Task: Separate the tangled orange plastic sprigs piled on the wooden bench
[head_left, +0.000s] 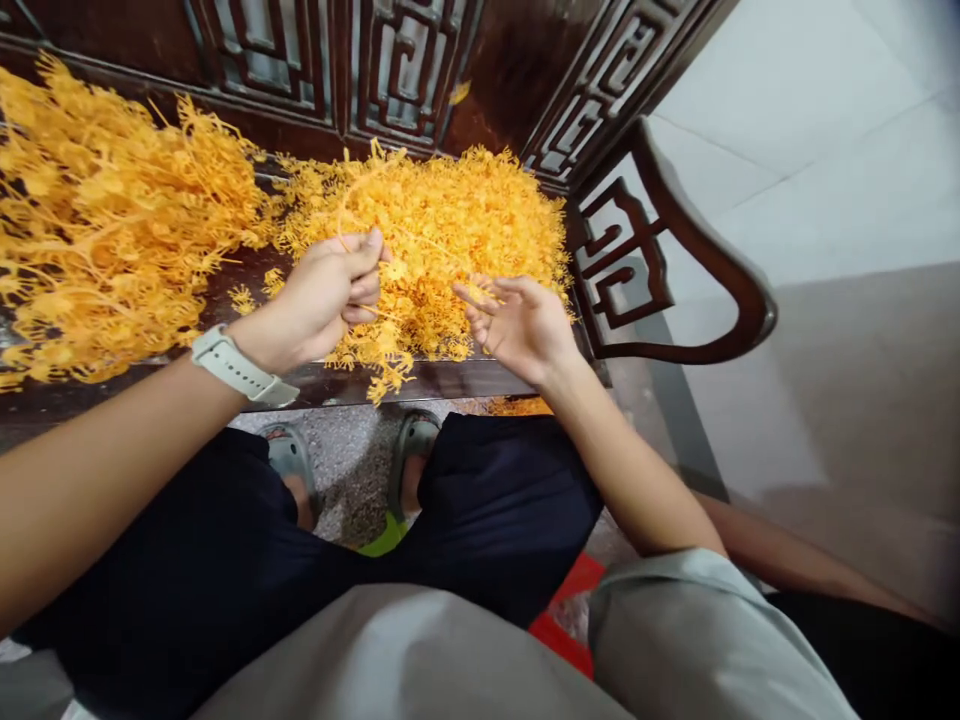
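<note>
My left hand [341, 290], with a pale watch strap on its wrist, is closed on a yellow plastic flower sprig [390, 345]. Thin stems of it stick out above and below the fist, and a branched tip dangles at the bench edge. To the right, my right hand [517, 320] is turned palm up, its fingers loosely bent and apart. The fingertips hover close to the yellow strands, and I see nothing firmly held there. Behind both hands lies a dense heap of small yellow plastic flower pieces [480, 210].
A larger pile of yellow sprigs [112, 220] lies on the left of the dark wooden bench [442, 380]. The bench has a carved lattice back [405, 70] and a curved armrest [720, 270] on the right. More yellow pieces [521, 406] lie on the floor below.
</note>
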Tool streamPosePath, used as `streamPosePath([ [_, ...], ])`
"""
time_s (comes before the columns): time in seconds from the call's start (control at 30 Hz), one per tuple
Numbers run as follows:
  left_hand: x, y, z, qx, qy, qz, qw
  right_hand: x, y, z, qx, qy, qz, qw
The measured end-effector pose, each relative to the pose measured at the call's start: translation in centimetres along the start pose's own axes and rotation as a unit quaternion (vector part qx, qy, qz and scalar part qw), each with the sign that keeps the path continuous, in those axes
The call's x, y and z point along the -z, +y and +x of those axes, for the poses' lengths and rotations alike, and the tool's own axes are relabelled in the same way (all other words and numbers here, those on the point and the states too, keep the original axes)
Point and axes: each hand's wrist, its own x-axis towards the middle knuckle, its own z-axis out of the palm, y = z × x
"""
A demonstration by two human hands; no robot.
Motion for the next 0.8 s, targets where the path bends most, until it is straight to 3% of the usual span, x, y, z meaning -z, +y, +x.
streamPosePath([
  [0.13,-2.3,-1.2,-0.6,-0.002,-0.036,0.027,0.999,-2.4,0.6,-1.9,0.019,-0.086,-0.029,0.996],
  [0.23,-3.2,-2.0,-0.8,-0.009,-0.05,0.068,0.996,-3.0,0.5,-2.5,0.068,-0.081,-0.064,0.992],
  [0.37,-2.7,-2.7,-0.2,-0.035,-0.025,0.104,0.994,-1.9,0.9,-2.2,0.09,-0.073,-0.099,0.988],
  [0.47,-1.5,-2.7,0.6,-0.114,0.028,0.208,0.971,-1.0,0.9,-2.4,0.045,-0.137,-0.143,0.979],
  [0.57,-0.2,-1.8,1.3,-0.223,0.055,0.358,0.905,-0.9,0.6,-2.8,-0.01,-0.204,-0.168,0.964],
  [0.63,0.7,-0.6,1.7,-0.248,0.051,0.39,0.885,-1.5,0.6,-3.2,-0.027,-0.206,-0.162,0.965],
  [0.73,1.9,2.1,2.4,-0.203,0.028,0.352,0.913,-2.9,1.2,-4.4,-0.04,-0.226,-0.171,0.958],
  [0.8,2.6,4.1,2.8,-0.171,0.017,0.328,0.929,-4.1,1.8,-5.9,-0.047,-0.33,-0.207,0.92],
])
